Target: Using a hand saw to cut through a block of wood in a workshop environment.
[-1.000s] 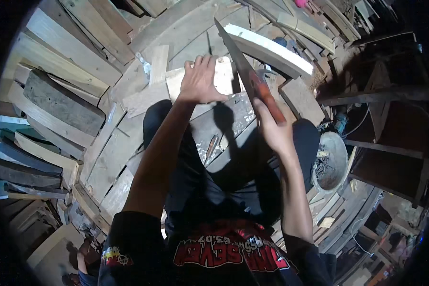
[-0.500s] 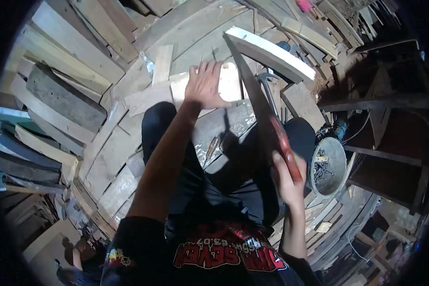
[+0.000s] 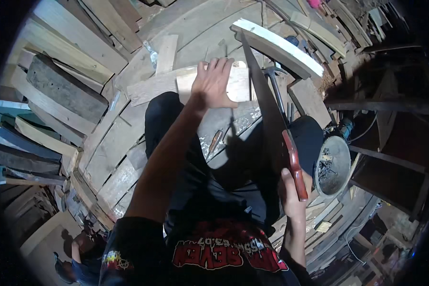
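My left hand (image 3: 213, 86) lies flat on a short pale wooden board (image 3: 238, 85), its thumb stretched to the right and its fingertips near the far edge. In my right hand (image 3: 294, 195) is the red handle of a hand saw (image 3: 267, 102). The long dark blade slants away to the far left, passing just right of the board's end. Whether its teeth touch the board I cannot tell. A hammer (image 3: 276, 90) lies to the right of the blade. Between my knees a small tool with a brown wooden handle (image 3: 215, 142) rests on a worn plank.
A thick white-edged plank (image 3: 281, 45) lies beyond the saw tip. By my right knee stands a round bucket (image 3: 332, 167) with nails inside. Boards (image 3: 64, 83) are stacked along the left. Another person (image 3: 83, 252) is at the lower left.
My right hand has drawn the saw back toward my body and a little to the right. The left hand stays on the board, while the whole view has shifted slightly.
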Available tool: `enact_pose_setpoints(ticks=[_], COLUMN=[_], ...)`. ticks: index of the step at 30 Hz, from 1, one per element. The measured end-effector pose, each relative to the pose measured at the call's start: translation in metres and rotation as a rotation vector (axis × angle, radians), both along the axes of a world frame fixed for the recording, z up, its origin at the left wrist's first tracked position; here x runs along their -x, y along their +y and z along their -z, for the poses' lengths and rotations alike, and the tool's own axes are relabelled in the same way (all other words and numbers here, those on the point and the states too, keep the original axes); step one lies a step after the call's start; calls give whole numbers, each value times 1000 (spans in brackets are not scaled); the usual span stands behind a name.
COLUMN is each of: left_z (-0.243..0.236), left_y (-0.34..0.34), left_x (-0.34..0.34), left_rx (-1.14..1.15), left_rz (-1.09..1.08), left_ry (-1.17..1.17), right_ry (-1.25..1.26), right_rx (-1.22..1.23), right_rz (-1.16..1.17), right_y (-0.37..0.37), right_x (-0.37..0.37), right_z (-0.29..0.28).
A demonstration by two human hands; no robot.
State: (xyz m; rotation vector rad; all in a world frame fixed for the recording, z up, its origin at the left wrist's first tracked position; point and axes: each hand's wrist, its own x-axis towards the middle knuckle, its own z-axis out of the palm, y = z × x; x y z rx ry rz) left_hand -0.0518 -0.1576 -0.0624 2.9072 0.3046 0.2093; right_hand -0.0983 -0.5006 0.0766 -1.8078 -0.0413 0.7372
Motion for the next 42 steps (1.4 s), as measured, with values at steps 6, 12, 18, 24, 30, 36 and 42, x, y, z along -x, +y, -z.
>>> enact_pose_setpoints(ticks=[6, 12, 18, 24, 30, 36, 42], left_z=[-3, -1, -17, -33, -27, -25, -17], left_y=[0, -8, -4, 30, 70, 90, 86], left_x=[3, 12, 18, 31, 54, 55, 62], left_rx=[35, 74, 105, 16, -27, 83, 72], left_rz=[-21, -27, -18, 19, -46, -87, -143], left_ry=[11, -11, 72, -74, 65, -6, 29], right_ry=[-135, -206, -246, -261, -229, -193, -267], right_rx=[-54, -124, -198, -263, -315, -273, -229], right_rz=[-67, -83, -116, -105, -188, -215, -265], right_y=[102, 85, 89, 115, 159, 207, 211], right_x=[-85, -79, -72, -66, -63, -57, -58], right_z=[47, 59, 40, 27, 49, 24, 27])
